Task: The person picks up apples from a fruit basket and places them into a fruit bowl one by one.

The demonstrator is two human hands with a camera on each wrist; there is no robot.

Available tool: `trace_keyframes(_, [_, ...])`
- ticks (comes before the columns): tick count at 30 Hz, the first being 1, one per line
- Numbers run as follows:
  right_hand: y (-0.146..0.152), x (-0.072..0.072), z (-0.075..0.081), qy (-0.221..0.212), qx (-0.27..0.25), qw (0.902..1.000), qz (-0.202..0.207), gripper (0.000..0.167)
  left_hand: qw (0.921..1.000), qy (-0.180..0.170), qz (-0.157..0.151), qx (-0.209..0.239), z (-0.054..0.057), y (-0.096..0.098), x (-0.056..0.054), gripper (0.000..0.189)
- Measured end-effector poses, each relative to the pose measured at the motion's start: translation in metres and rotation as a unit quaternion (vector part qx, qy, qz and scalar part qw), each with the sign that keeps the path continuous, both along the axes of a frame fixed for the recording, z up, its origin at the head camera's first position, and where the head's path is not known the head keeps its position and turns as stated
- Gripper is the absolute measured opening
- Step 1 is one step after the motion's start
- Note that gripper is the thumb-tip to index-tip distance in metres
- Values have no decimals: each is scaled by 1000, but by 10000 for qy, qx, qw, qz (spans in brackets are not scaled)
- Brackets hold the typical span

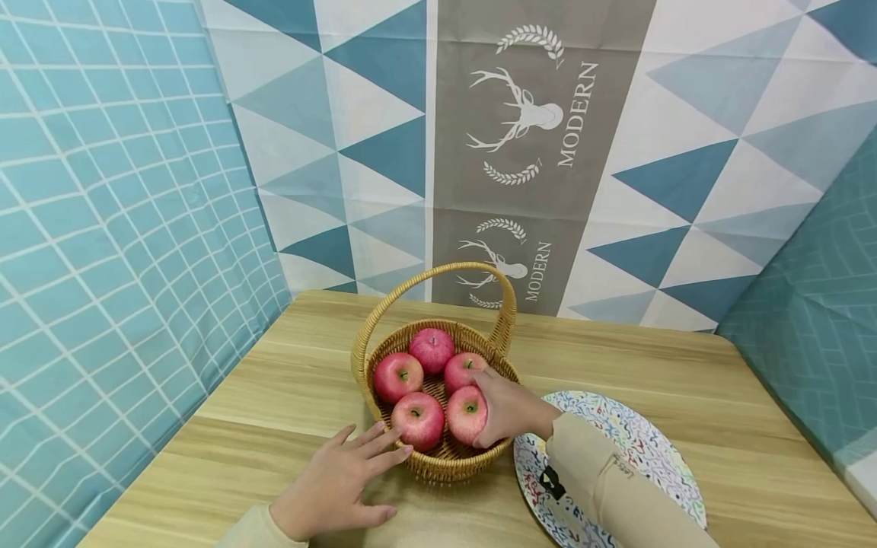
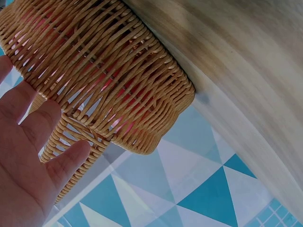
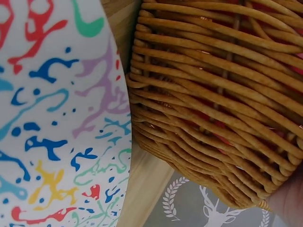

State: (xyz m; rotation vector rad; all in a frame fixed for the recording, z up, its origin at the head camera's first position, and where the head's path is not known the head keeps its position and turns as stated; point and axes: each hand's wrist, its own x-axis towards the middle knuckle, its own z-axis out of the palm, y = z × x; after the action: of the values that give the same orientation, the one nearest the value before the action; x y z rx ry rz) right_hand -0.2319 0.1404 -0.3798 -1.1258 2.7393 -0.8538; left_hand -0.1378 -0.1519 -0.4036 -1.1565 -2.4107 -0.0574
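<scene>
Several red apples sit in a woven wicker basket [image 1: 448, 468] with a tall arched handle. My right hand [image 1: 512, 407] reaches over the basket's right rim. Its fingers and thumb curl round the front-right apple [image 1: 467, 415], which is inside the basket; another apple [image 1: 463, 370] lies just behind, partly covered by the fingers. My left hand [image 1: 342, 476] has its fingers spread at the basket's front-left rim, close to the front-left apple [image 1: 419, 420]. In the left wrist view, the left fingers [image 2: 40, 123] are extended beside the wicker wall.
A round white plate [image 1: 651, 449] with coloured squiggles lies right of the basket, partly under my right forearm. The wooden table [image 1: 274, 403] meets patterned cloth walls at the back and sides. The basket handle [image 1: 438, 270] arches above the apples.
</scene>
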Motion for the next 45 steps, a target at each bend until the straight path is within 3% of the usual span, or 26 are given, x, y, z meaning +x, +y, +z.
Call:
trace_keyframes(4, [1, -1, 1, -20, -268, 9996, 104, 95, 10000, -84, 5, -50, 1, 1, 1, 61])
trace_keyframes(14, [7, 2, 11, 427, -340, 9981, -290, 96, 9997, -226, 31, -64, 1, 2, 3, 60])
trace_keyframes(22, [12, 6, 18, 645, -654, 9950, -400, 83, 9999, -112, 23, -40, 1, 1, 3, 60])
trace_keyframes(32, [16, 7, 29, 870, -467, 9948, -257, 78, 9999, -160, 39, -31, 1, 0, 4, 60])
trace_keyframes(45, [33, 21, 21, 891, -1128, 9887, -416, 79, 10000, -38, 59, -9, 0, 1, 5, 62])
